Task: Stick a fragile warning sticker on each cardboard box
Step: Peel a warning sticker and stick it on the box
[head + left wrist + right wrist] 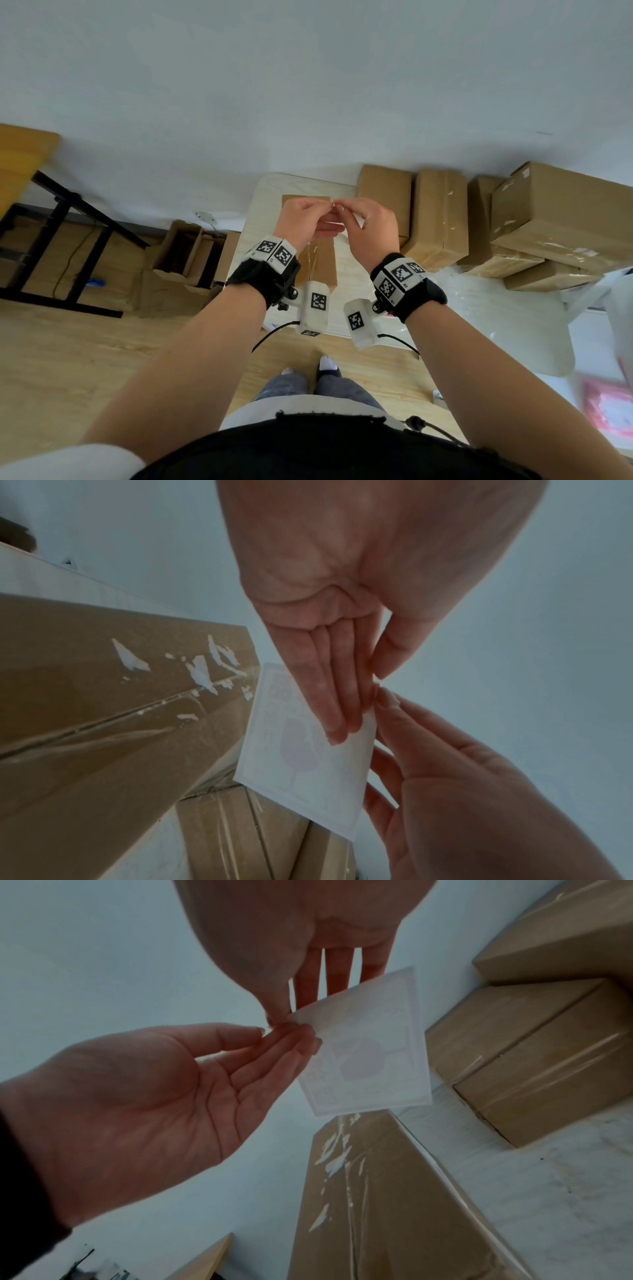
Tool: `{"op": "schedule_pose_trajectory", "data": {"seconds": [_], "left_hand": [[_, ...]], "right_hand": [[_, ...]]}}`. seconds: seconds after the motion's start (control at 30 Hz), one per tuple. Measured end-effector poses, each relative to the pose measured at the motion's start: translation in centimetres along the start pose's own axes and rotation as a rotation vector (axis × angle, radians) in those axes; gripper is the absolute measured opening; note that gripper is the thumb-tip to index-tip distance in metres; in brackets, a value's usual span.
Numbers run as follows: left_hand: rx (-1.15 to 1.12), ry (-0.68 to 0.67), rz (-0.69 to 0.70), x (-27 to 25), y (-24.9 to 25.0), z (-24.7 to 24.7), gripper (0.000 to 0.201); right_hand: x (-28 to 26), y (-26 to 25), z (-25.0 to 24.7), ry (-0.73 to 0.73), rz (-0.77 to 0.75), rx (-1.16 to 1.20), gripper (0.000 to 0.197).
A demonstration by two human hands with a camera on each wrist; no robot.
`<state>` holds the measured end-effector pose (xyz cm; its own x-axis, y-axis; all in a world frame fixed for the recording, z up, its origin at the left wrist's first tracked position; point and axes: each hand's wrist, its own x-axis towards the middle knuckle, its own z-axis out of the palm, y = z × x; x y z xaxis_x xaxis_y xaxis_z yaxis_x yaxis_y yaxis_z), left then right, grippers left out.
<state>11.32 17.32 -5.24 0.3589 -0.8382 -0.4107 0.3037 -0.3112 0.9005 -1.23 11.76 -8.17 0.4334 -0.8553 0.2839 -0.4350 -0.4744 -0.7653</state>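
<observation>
Fingers (337,710) of both hands pinch one sticker (308,767) above a taped box (317,260).

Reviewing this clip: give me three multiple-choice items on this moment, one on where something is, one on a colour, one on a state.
1. Where is the sticker sheet?
A. in the air between both hands
B. flat on the floor
C. inside an open carton

2. Colour of the sheet's side facing the wrist cameras?
A. black
B. white
C. green

3. State of the box under the hands?
A. open
B. crushed
C. taped shut

A: the left hand and the right hand pinch its corner.
B: pale backing, faint print.
C: clear tape runs along its seam.
</observation>
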Motion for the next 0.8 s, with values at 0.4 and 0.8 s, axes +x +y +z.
{"op": "schedule_pose_trajectory", "data": {"seconds": [0.4, 0.8], "left_hand": [[0.082, -0.015, 0.051, -0.43, -0.45, -0.60, 0.017], [0.072, 0.077, 0.070, -0.39, -0.38, -0.76, 0.015]], "right_hand": [[-0.11, 0.40, 0.38, -0.046, -0.027, -0.074, 0.022], [-0.43, 0.05, 0.21, -0.033, -0.104, -0.140, 0.018]]}}
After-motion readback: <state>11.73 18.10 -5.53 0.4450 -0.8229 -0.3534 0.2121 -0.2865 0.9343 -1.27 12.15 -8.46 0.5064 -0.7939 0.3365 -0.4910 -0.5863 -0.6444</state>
